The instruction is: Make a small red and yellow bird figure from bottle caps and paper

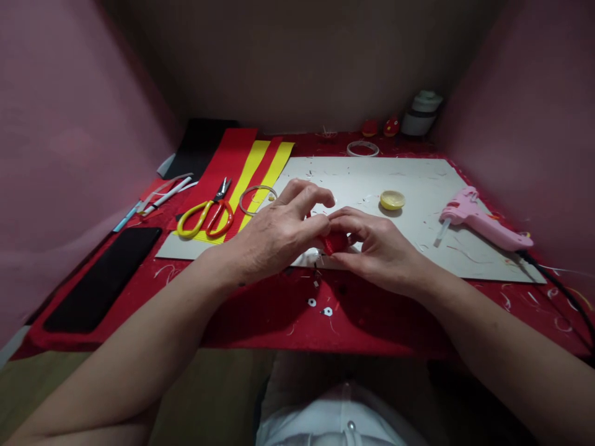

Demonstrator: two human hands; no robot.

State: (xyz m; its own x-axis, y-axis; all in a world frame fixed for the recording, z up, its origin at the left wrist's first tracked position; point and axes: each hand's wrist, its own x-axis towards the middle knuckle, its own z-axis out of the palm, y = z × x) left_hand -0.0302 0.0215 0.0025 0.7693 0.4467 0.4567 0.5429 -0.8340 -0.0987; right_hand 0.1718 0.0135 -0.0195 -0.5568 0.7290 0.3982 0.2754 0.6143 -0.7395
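Note:
Both hands meet around a small red piece (335, 242) over the front part of the pale board (413, 179). My right hand (379, 248) pinches it between thumb and fingers. From the left, my left hand (288, 229) presses thumb and a finger against the same piece, its index finger bent above. The fingers hide part of the red piece. A small yellow cup (392, 199) sits on the board beyond my right hand. Just in front of the hands, two small white pieces with dark dots, one of them an eye-like piece (328, 311), lie on the red cloth (279, 322).
Scissors (216, 210) lie on red and yellow strips (251, 170) at the left, near a clear ring (255, 201). A black phone (105, 279) is at front left. A pink glue gun (486, 220) rests at the right. Small red figures (391, 127) and a jar (421, 113) stand behind.

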